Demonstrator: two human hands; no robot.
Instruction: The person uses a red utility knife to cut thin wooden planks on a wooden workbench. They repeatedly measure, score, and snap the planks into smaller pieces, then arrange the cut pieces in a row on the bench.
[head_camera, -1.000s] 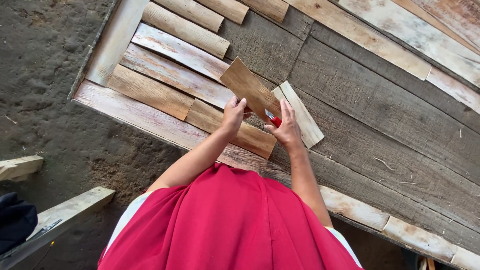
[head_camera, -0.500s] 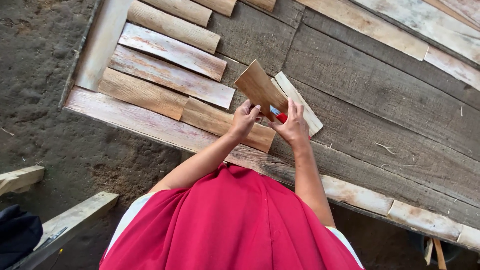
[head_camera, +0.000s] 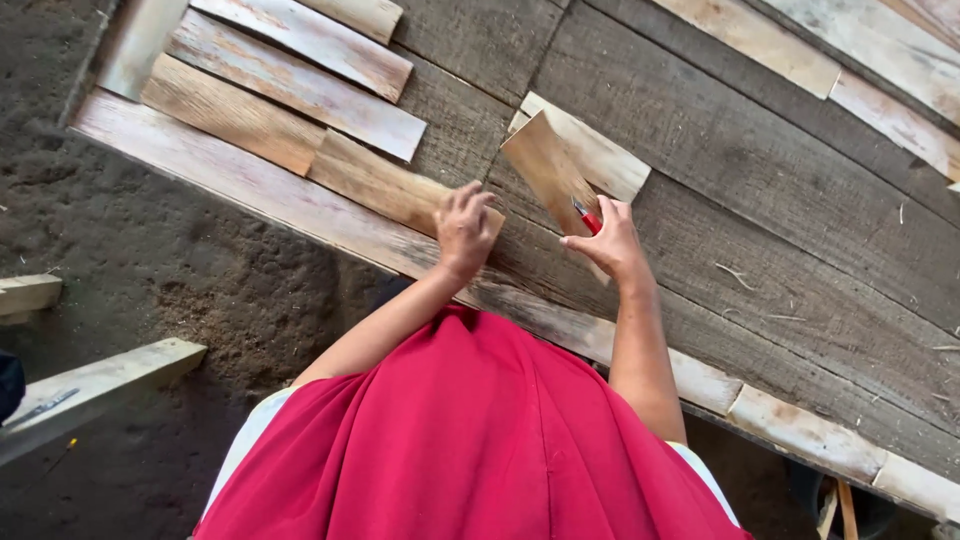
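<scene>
Wooden slat sits tilted up off the bench, pinched w/ a red tool in your right hand; left hand fingers curled, resting on a flat board.

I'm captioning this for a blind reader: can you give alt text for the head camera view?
Seen from above, a person in a red top holds a small wooden board and a red tool in the right hand, while the left hand rests on a wood strip atop a weathered plank bench.

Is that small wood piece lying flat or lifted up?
Lifted: the small wood piece tilts off the planks, gripped by the right hand.
</scene>
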